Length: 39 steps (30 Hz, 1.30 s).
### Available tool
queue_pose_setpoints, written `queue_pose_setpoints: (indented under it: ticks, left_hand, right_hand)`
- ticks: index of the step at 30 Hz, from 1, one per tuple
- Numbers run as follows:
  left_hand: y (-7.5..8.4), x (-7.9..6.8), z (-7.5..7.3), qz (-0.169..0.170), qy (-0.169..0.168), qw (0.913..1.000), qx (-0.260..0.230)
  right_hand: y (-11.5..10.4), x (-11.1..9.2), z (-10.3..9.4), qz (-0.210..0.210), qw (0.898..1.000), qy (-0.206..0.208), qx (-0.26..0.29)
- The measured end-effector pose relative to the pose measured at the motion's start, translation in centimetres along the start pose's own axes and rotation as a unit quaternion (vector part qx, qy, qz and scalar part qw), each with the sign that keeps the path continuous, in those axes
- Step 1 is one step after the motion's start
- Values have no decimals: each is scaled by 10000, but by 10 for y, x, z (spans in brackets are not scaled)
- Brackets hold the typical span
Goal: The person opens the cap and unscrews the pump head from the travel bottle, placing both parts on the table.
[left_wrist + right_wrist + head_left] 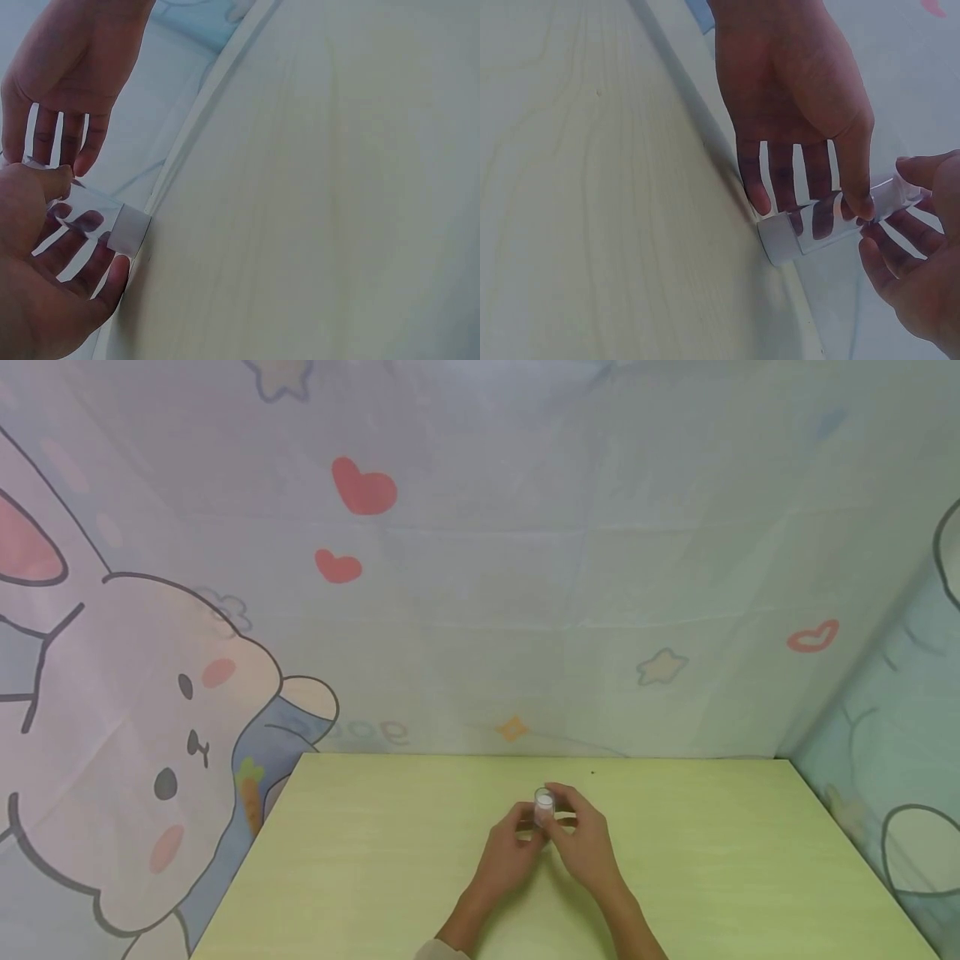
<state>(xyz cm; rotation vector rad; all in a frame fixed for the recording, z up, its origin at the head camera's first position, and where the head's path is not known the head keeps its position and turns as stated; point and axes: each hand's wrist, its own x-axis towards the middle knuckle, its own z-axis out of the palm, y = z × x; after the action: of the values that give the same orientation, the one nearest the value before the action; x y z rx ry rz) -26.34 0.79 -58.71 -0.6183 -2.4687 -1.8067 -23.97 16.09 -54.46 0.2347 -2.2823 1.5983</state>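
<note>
A small clear cylinder (544, 802) with a white lower end stands upright, white end right at the tabletop. My left hand (510, 852) holds it from the left, thumb on the near side and fingers behind, visible through the clear wall in the right wrist view. From the right, my right hand (588, 843) grips it near the top, thumb and fingers on opposite sides. The white end (130, 230) shows below both hands in the left wrist view. In the right wrist view, fingers partly cover the clear upper part (889, 196).
The pale yellow-green wood-grain table (375, 827) spreads around the hands. A printed backdrop (480, 568) with hearts, stars and a large rabbit rises behind its far edge. A tiny dark speck (592, 772) lies near that edge.
</note>
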Motion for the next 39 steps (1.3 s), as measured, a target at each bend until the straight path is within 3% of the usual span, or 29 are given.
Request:
queue_pose_setpoints:
  ticks: [10,20,39]
  left_hand:
    - [0,0,0,-168,-87,9998,-10]
    - [1,1,0,-186,-90,9998,-4]
    - [0,1,-1,-157,-139,9998,-38]
  right_hand:
    - [3,0,-2,-43,9999,-95,0]
    - [-5,-2,-3,-69,9998,-57,169]
    - [3,1,-2,-58,10000,-69,36]
